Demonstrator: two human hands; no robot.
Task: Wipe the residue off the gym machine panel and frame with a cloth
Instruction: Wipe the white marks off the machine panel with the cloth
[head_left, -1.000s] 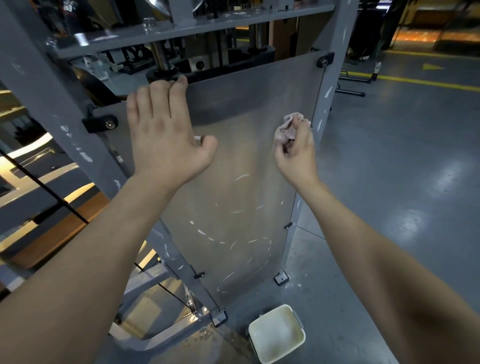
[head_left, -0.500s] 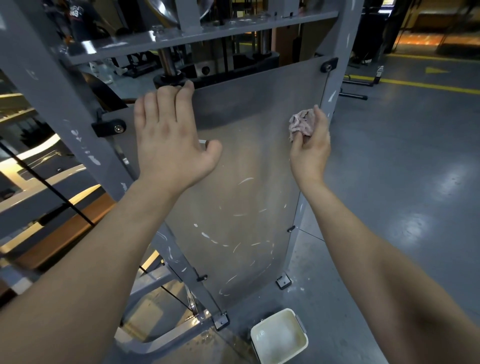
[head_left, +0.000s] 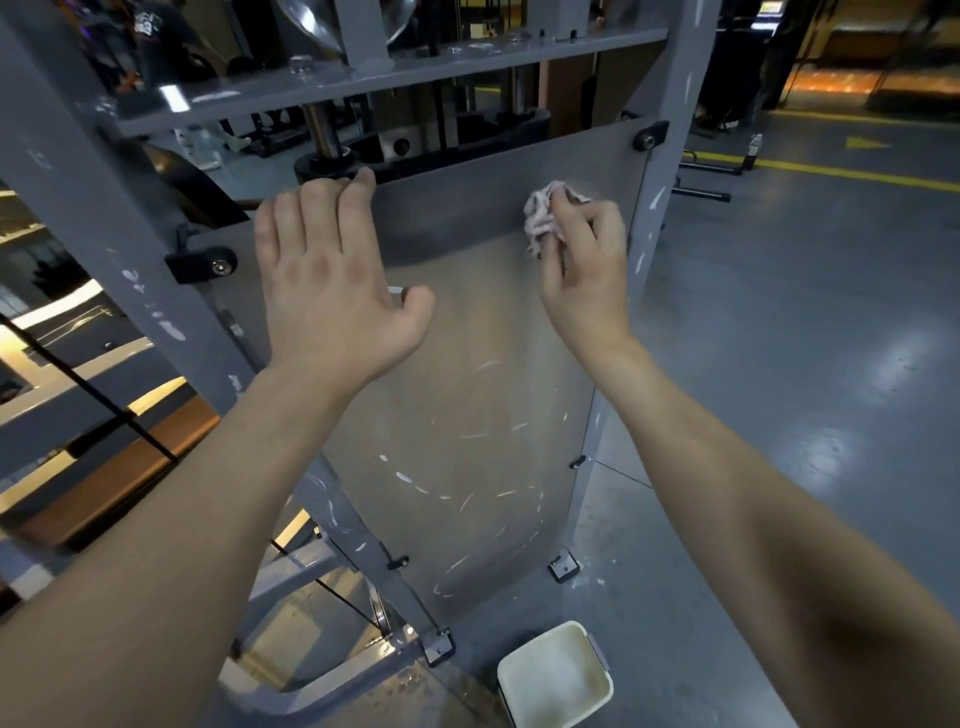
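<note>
A tall grey panel (head_left: 467, 332) is bolted between two slanted grey frame posts (head_left: 88, 208) of a gym machine. White smears and streaks cover the panel's lower half and dot both posts. My left hand (head_left: 332, 291) lies flat against the panel's upper left, fingers straight and reaching its top edge. My right hand (head_left: 587, 260) grips a crumpled pinkish-white cloth (head_left: 543, 213) and presses it on the panel's upper right, close to the right post (head_left: 660, 208).
A small cream square tub (head_left: 553, 675) stands on the grey floor at the panel's foot. Black brackets (head_left: 200, 265) hold the panel's corners. Weight-stack parts and guide rods show above the panel. Yellow floor lines and other gym gear lie at the far right.
My right hand has carried the cloth up and to the right along the panel, then back a little left. My left hand stays flat on the panel.
</note>
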